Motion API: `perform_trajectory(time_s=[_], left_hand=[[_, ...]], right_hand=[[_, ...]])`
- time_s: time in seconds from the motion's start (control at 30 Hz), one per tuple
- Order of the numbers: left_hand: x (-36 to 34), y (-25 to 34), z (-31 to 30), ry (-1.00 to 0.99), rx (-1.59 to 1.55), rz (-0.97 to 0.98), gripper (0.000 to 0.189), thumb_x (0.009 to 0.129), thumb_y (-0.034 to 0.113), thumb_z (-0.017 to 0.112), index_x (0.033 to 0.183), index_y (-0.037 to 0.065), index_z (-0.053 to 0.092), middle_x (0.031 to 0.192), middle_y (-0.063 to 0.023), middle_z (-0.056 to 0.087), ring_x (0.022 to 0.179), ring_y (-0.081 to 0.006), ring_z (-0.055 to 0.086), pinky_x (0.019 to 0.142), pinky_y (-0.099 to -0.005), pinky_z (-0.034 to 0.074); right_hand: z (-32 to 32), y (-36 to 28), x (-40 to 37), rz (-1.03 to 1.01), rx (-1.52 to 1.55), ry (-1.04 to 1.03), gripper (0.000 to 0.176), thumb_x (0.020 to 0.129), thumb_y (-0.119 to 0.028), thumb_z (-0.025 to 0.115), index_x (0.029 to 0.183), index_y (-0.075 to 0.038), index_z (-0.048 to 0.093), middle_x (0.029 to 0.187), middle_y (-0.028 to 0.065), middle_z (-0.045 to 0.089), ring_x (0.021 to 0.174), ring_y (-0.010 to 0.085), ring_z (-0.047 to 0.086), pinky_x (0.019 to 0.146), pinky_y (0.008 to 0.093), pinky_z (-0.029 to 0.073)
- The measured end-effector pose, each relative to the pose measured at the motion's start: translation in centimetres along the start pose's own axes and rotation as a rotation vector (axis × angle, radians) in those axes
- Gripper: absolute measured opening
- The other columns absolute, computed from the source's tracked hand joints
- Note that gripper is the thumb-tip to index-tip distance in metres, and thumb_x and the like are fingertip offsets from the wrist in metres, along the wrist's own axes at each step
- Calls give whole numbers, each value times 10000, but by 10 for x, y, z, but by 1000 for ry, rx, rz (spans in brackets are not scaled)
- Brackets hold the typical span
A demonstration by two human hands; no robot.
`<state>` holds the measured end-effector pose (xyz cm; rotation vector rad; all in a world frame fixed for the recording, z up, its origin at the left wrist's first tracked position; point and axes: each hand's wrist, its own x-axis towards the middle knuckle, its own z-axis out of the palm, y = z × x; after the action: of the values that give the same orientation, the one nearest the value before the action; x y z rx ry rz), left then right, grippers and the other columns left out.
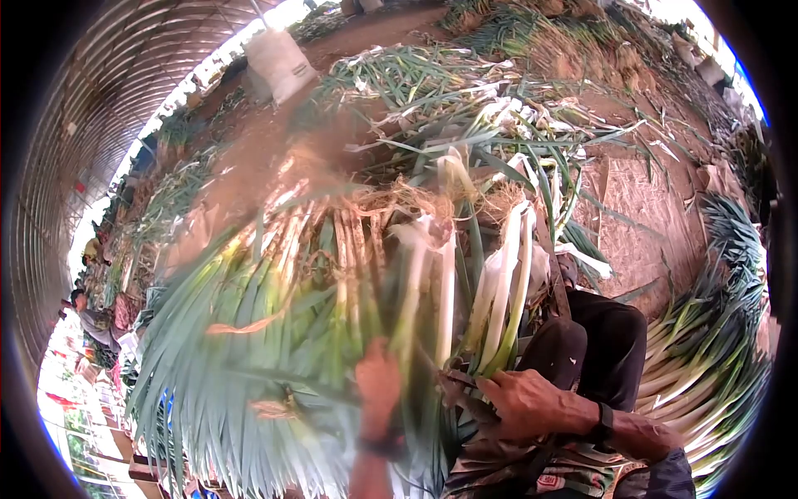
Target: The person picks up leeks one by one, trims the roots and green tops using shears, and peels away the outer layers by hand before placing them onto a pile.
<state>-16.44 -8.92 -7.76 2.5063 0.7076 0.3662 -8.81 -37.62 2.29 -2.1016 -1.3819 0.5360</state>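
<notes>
Bunch: a big bunch of leeks (432,283) fills the middle. The white stalks and stringy roots point to the far side. The long green leaves fan out to the near left.
Left hand: the left hand (378,382) is near the bottom middle, up against the green leaves of the bunch. It is very blurry, so I cannot tell if its grip is clenched or let go.
Right hand: the right hand (524,403) is just right of the left hand. Its fingers are curled tight around the low part of the stalks, so its grip is grasping the bunch.
Watch: a dark watch (603,422) sits on the right wrist.
Knee: a knee in dark trousers (598,341) is just behind the right hand.
Pile: a pile of leeks (715,349) lies on the right, well apart from the hands.
Floor: a brown dirt floor (640,208) shows on the far right.
Scraps: a heap of cut leaves (416,75) lies on the far side.
Sack: a white sack (278,62) stands far off on the left.
Others: other people (91,320) sit at the left edge, small and hard to see.
</notes>
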Motion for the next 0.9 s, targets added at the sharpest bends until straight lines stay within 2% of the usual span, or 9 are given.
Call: perform_trajectory(time_s=[0.13,0.23,0.33,0.43,0.53,0.63,0.73,0.83,0.9], left_hand=[[3,10,6,-5,257,-63,162,879,134,677,1040,123,692,965,-155,701,850,-390,696,761,-488,547],[1,7,14,68,313,48,89,858,134,685,938,136,722,1023,-139,661,846,-392,685,745,-500,545],[3,0,13,160,485,282,76,857,139,679,911,137,732,1098,-142,643,869,-399,683,736,-520,546],[4,3,14,73,441,198,106,852,189,673,900,120,739,1072,-148,645,907,-398,672,767,-524,549],[6,1,30,-162,499,22,187,844,242,664,875,66,720,1061,-146,643,968,-392,657,818,-514,549],[4,15,29,-190,468,82,244,841,267,648,876,30,691,1048,-159,642,1000,-385,648,849,-499,546],[1,11,34,-75,456,198,256,833,247,640,941,17,665,1037,-178,640,975,-385,650,840,-491,548],[0,13,35,-84,503,272,289,818,225,634,1007,7,643,1007,-188,631,950,-383,644,837,-479,548],[-3,13,34,-69,517,345,266,807,208,634,981,7,624,990,-185,625,939,-376,640,809,-476,546]], right_hand=[[1,4,18,121,-6,-49,591,737,-363,787,1103,44,566,851,224,641,800,432,666,689,503,548],[-2,6,31,136,11,-1,591,734,-372,790,1090,43,564,835,224,637,784,436,661,689,506,544],[-4,11,41,174,-5,-27,604,730,-388,800,1082,42,561,848,233,635,779,445,656,702,512,540],[-5,15,49,206,-14,4,621,726,-405,809,1079,42,560,872,245,636,785,453,653,722,519,535],[-1,26,60,265,-41,-19,638,724,-417,812,1089,43,561,890,252,638,798,459,651,738,522,532],[-11,28,69,245,-65,8,637,725,-423,805,1081,48,567,888,252,639,807,459,654,742,520,532],[-14,33,77,238,-87,72,616,724,-415,789,1052,60,576,877,252,640,790,458,656,730,517,532],[-13,41,87,235,-103,111,592,726,-399,768,1031,74,586,867,251,643,754,447,655,711,514,533],[-12,48,91,223,-124,118,589,722,-387,759,1036,82,591,864,247,647,732,435,654,700,507,535]])
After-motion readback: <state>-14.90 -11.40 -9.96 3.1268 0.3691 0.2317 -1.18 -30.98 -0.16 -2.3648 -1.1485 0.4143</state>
